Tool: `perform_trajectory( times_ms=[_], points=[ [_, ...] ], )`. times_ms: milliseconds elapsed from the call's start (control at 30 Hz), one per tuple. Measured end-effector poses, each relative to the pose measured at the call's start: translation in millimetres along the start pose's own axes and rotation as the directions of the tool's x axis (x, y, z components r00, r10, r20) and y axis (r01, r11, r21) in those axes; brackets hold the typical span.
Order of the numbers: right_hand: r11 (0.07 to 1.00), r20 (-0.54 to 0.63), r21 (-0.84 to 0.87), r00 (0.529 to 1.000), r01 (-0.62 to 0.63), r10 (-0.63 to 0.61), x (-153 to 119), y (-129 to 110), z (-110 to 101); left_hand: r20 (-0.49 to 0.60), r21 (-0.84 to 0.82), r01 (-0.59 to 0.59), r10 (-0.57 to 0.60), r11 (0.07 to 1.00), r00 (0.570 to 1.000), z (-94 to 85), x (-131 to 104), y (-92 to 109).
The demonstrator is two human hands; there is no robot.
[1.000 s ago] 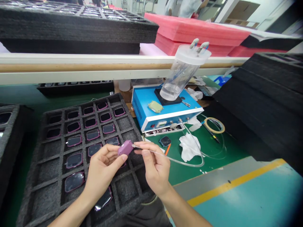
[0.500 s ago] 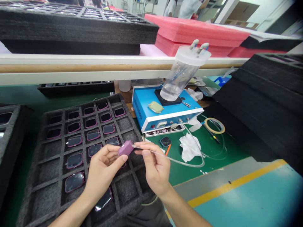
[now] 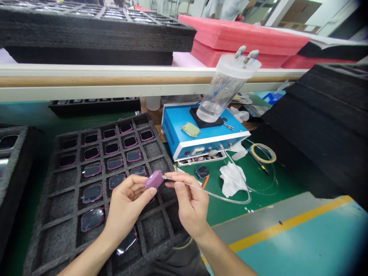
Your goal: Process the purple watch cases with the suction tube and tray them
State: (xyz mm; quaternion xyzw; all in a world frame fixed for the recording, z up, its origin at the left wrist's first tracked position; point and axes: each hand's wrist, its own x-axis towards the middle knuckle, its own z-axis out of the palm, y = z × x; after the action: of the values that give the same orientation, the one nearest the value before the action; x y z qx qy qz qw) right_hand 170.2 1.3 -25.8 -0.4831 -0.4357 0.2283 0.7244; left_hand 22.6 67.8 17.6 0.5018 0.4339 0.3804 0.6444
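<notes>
Between the thumb and fingers of my left hand (image 3: 126,201) is a purple watch case (image 3: 154,179), tilted on its side. My right hand (image 3: 192,203) pinches a thin metal nozzle (image 3: 172,179) with a clear tube (image 3: 218,197) trailing from it. The nozzle's tip is at the right edge of the case; whether it touches I cannot tell. Under both hands lies a black foam tray (image 3: 63,203), its compartments holding several dark-screened purple watch cases (image 3: 92,219). Some compartments near my hands hold nothing.
A blue control box (image 3: 175,134) behind carries a tilted clear cylinder (image 3: 221,94) and a pale green case (image 3: 191,129). White tissue (image 3: 233,178), a dark watch case (image 3: 202,172) and a tape roll (image 3: 263,153) lie right. Black foam stacks (image 3: 319,126) stand far right; pink foam (image 3: 244,36) sits on the shelf.
The whole view has shifted slightly, so things appear a little further right. Both hands keep their hold, with the nozzle still at the case's edge.
</notes>
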Motion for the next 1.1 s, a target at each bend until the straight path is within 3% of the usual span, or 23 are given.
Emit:
perform_trajectory(
  times_ms=[967,1100],
  points=[
    [1.0,0.008,-0.014,1.0,0.002,-0.002,0.8,0.9,-0.8,-0.005,0.026,0.005,-0.005,1.0,1.0,-0.7,0.1,0.8],
    [0.996,-0.021,0.03,0.996,-0.082,0.083,-1.5,0.0,-0.7,-0.066,0.027,0.009,-0.007,1.0,0.998,0.1,1.6,1.2]
  ],
)
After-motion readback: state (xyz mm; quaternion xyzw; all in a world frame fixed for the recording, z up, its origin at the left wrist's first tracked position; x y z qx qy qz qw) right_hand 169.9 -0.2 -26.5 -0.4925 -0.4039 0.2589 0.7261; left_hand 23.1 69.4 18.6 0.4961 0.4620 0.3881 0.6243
